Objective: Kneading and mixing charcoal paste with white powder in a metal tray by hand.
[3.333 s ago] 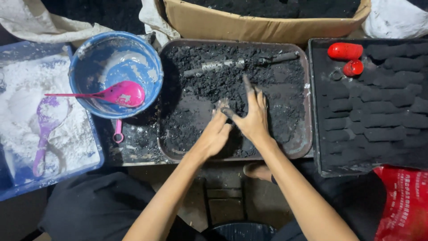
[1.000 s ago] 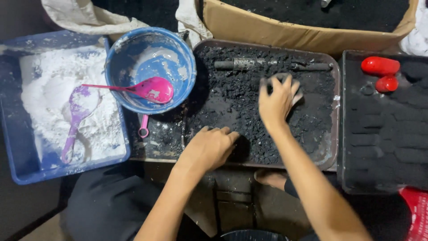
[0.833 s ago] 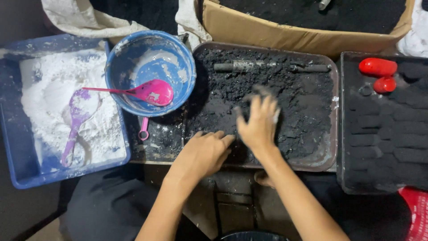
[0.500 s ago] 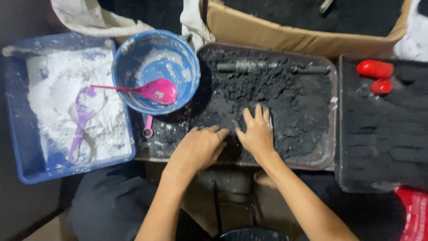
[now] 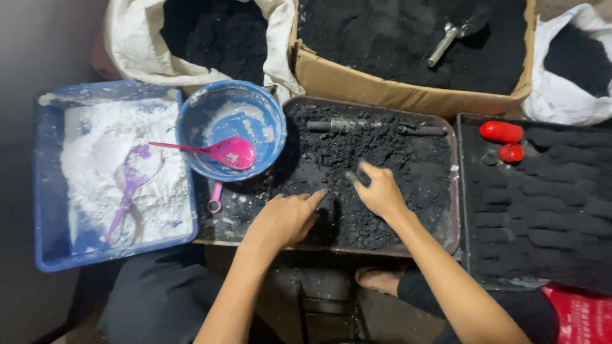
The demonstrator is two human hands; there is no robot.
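A dark metal tray (image 5: 451,191) in front of me holds damp black powder (image 5: 395,153). Both my hands work in it near the front edge. My left hand (image 5: 284,220) lies palm down with fingers curled, its fingertips pressed into the powder. My right hand (image 5: 377,191) is close beside it, fingers bent and pinching at the black material. A grey metal rod (image 5: 376,127) lies along the tray's far side. Whether either hand encloses a lump is hidden by the fingers.
Left of the tray sits a blue bowl (image 5: 210,108) with a pink spoon (image 5: 220,151), and a blue tub (image 5: 48,210) of white powder with a purple scoop (image 5: 131,185). A cardboard box (image 5: 408,95) of black powder stands behind. A black tray (image 5: 468,210) at right carries rows of black pieces and two red objects (image 5: 503,140).
My right hand drew back from the tray's far right to the front middle, beside my left hand. The view shifted slightly up.
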